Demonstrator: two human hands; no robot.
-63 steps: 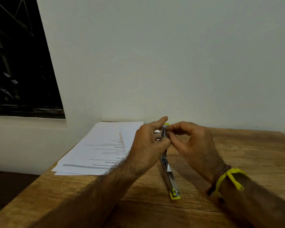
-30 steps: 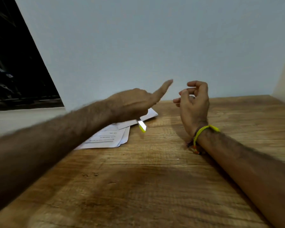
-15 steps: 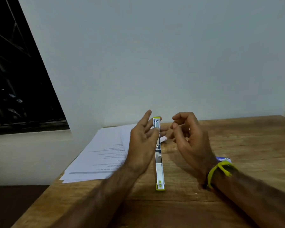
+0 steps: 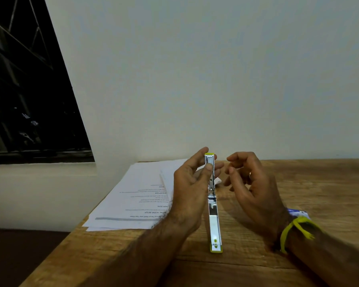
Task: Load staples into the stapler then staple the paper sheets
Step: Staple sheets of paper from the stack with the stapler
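A yellow and silver stapler point(image 4: 214, 220) lies swung open on the wooden table point(image 4: 298, 183), its base flat toward me and its far arm raised. My left hand point(image 4: 192, 183) pinches that raised far arm between thumb and fingers. My right hand point(image 4: 249, 187) hovers just right of the stapler, fingers loosely curled, holding nothing that I can see. A stack of printed paper sheets point(image 4: 137, 195) lies to the left of my left hand, with a second sheet partly hidden behind it.
A small blue and white box point(image 4: 296, 213) peeks out behind my right wrist, which wears a yellow band. The table's left edge runs close past the papers. A white wall stands right behind the table, with a dark window at left.
The stapler went from lifted in my left hand back down onto the table, opened flat. My right hand drew slightly away from the raised arm; my left hand keeps its hold.
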